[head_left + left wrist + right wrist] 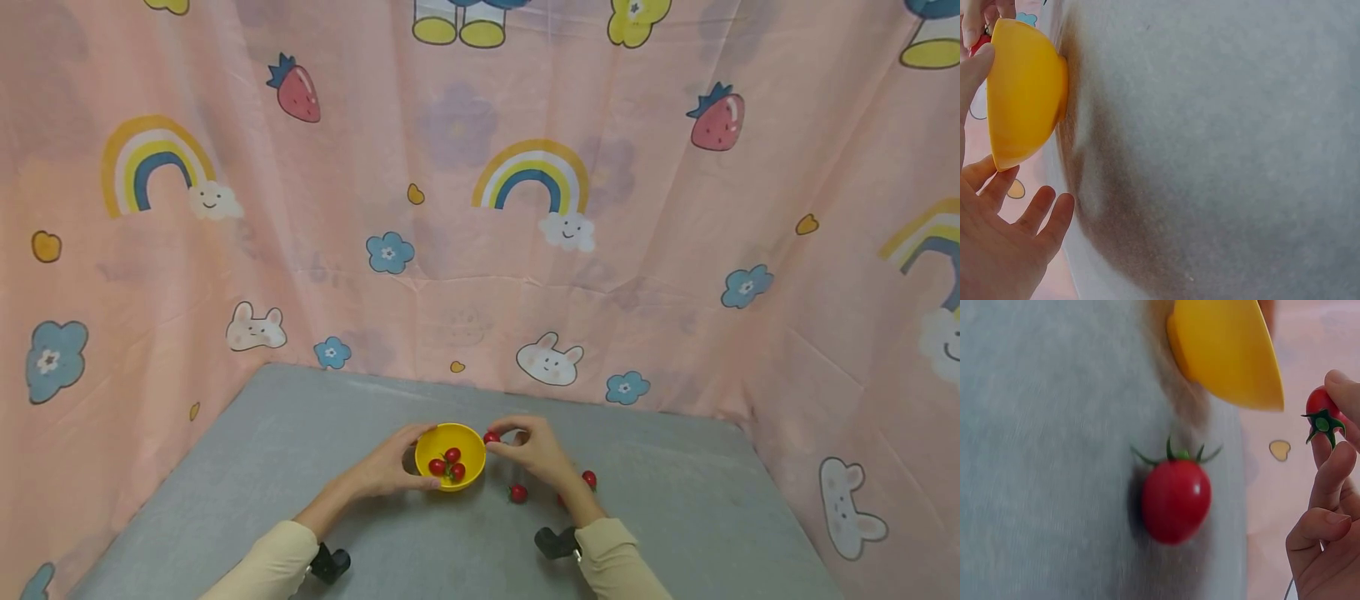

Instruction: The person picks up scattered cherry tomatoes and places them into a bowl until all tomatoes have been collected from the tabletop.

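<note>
My left hand (384, 467) holds a yellow bowl (470, 447) by its rim, thumb at the near side and fingers at the far side. In the left wrist view the bowl (1025, 94) stands on its foot on the table. Three cherry tomatoes (452, 455) with green stems show inside it. Just right of the rim, my right hand (538, 452) pinches a cherry tomato (1319, 403) between thumb and fingertips, its green calyx visible. Below that hand, another cherry tomato (1175, 500) lies on the table, apart from the bowl.
Near my right forearm lie a cherry tomato (589, 479) and another one (561, 501) mostly hidden by the arm. The grey table (360, 408) meets a pink patterned curtain (465, 308) at the back and sides.
</note>
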The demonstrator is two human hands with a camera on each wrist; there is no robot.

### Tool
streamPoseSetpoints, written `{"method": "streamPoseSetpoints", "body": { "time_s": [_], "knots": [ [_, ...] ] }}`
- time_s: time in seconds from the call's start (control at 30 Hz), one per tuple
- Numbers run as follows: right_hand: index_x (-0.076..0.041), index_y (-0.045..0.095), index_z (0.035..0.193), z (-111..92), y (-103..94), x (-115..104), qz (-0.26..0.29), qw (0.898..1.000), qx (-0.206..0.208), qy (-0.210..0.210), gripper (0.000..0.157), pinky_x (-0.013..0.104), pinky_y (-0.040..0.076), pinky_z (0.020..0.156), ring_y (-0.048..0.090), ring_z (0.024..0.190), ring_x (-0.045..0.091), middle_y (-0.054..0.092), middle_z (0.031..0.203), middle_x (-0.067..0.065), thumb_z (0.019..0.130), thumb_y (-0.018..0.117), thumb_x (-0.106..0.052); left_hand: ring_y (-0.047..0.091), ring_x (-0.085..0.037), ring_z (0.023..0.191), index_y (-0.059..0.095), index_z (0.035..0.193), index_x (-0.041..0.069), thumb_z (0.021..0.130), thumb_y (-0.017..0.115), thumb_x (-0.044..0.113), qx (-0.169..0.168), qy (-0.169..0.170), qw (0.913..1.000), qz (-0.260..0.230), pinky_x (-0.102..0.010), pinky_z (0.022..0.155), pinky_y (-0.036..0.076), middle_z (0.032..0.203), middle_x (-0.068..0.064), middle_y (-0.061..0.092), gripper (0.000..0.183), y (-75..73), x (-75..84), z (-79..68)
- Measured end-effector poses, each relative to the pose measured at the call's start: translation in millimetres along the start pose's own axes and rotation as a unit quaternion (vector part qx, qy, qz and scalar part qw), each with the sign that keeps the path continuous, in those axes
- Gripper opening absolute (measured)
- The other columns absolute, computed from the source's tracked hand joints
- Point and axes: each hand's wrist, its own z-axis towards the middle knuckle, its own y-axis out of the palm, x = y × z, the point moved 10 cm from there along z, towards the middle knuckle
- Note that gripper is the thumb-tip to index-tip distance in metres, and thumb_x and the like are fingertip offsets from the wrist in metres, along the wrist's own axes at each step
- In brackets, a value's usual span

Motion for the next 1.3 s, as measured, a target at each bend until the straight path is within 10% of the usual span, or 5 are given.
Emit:
{"method": "streamPoseSetpoints", "body": {
  "time_s": [0.47,0.67,1.3],
  "knots": [
    [0.003,0.073,0.112,-0.8,18.8,-25.3,0.023,0.999,-0.031,-0.005,0.023,0.021,0.040,0.051,0.046,0.058,0.017,0.070,0.105,0.014,0.091,0.077,-0.008,0.044,-0.036,0.134,0.041,0.154,0.009,0.084,0.085,0.038,0.001,-0.003,1.0000,0.005,-0.062,0.110,0.033,0.153,-0.014,0.042,0.088,-0.5,-0.4,0.1],
    [-0.001,0.073,0.113,4.3,19.8,-2.7,0.032,0.999,-0.023,-0.007,0.024,0.020,0.038,0.049,0.043,0.055,0.015,0.070,0.102,0.013,0.091,0.078,-0.010,0.044,-0.036,0.134,0.040,0.154,0.009,0.084,0.085,0.039,-0.001,0.002,1.0000,0.004,-0.062,0.111,0.032,0.154,-0.014,0.041,0.089,-1.2,0.6,-0.4],
    [0.001,0.072,0.113,-20.3,-28.2,25.9,0.010,1.000,0.004,-0.003,0.030,0.021,0.040,0.053,0.047,0.057,0.013,0.070,0.100,0.008,0.089,0.081,-0.015,0.044,-0.036,0.134,0.040,0.155,0.009,0.083,0.085,0.037,-0.001,-0.001,1.0000,-0.004,-0.061,0.111,0.031,0.153,-0.014,0.041,0.090,-0.2,-0.7,-0.3]
  ]
}}
